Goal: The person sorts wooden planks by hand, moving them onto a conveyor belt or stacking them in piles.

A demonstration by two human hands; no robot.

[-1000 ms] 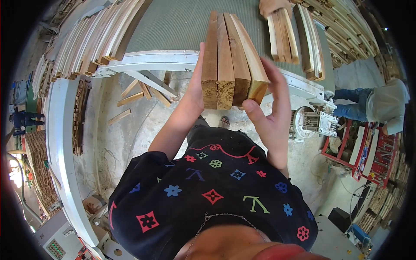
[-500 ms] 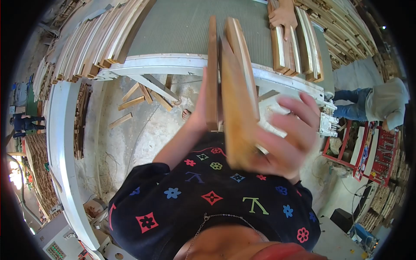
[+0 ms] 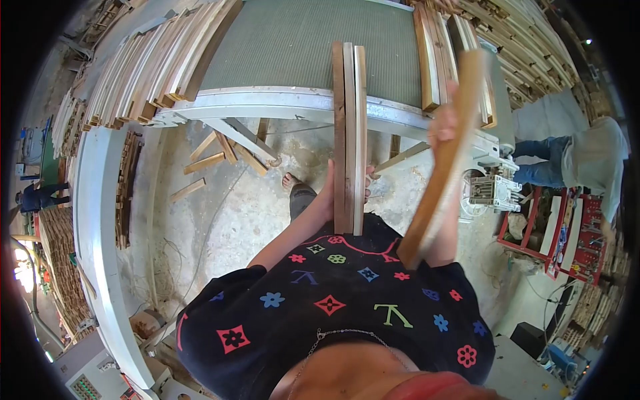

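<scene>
Three wooden boards [image 3: 349, 133] stand side by side in front of my chest, their lower ends close to my shirt. My left hand [image 3: 327, 193] is closed around them low down, with fingertips showing on their right side. Off to the right, my right hand [image 3: 443, 127] grips a single wooden board [image 3: 441, 183], which tilts with its top to the right and is slightly blurred. Its lower end is near the right side of my shirt. Behind both hands is the edge of a conveyor with a green ribbed belt [image 3: 293, 47].
A row of boards [image 3: 153, 67] lies at the belt's left, and more boards [image 3: 428, 60] at its right. Loose offcuts [image 3: 203, 162] are on the floor below. A person [image 3: 567, 157] stands at the right near a red rack [image 3: 587, 233]. A white metal beam [image 3: 100, 233] runs along the left.
The boards in my left hand have come together from being spread apart. My right hand has moved up and right with one board. The other person's hand has drawn back from the right-hand boards.
</scene>
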